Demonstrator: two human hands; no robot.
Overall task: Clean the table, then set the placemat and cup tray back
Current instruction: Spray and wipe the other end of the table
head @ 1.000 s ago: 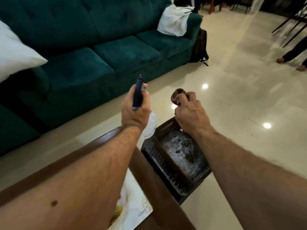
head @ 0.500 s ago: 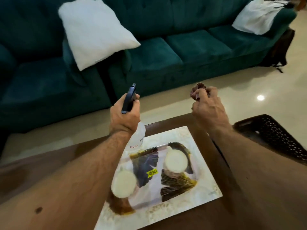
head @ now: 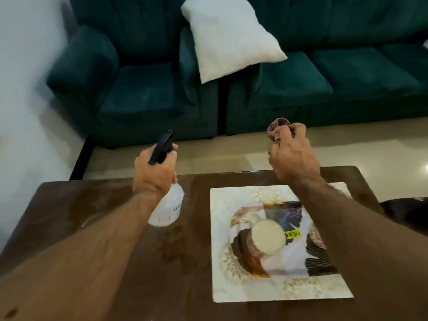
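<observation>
- Head camera looks down at both hands raised above the brown counter (head: pixel 115 228).
- Left hand (head: pixel 154 171) has its fingers wrapped tight round the neck of a white spray bottle (head: pixel 168 208) with a black trigger head, bottle hanging just over the wood.
- Right hand (head: pixel 293 158) is fisted, fingers pinching a bunched reddish cloth (head: pixel 278 127) that pokes out above the knuckles.
- Placemat (head: pixel 231 286) lies flat on the counter's right half, partly under the right forearm.
- Pale round disc (head: pixel 268 237) sits on the mat's printed pattern, a yellow sticker (head: pixel 293 234) just beside it.
- Green sofa (head: pixel 324 72) and white pillow (head: pixel 229 38) behind.
</observation>
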